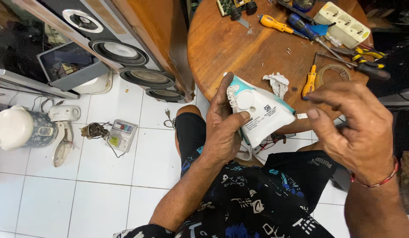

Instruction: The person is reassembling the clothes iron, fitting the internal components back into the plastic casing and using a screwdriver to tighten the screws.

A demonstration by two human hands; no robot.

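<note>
My left hand [224, 128] grips a white and teal plastic appliance housing [259, 110], held upright over my lap at the edge of a round wooden table [222, 44]. The thumb presses on its white face. My right hand [352, 125] hovers just right of the housing, fingers curled and apart, thumb and forefinger close to a tiny white piece [302, 116] at the housing's right corner. Red wires [270, 143] hang out below the housing.
On the table lie a crumpled tissue [277, 83], orange [309, 81] and blue [303, 26] screwdrivers, pliers [367, 66], a tape roll [332, 72] and a white power strip [343, 24]. On the tiled floor to the left stand speakers [120, 53], a rice cooker [19, 128] and a small meter [120, 134].
</note>
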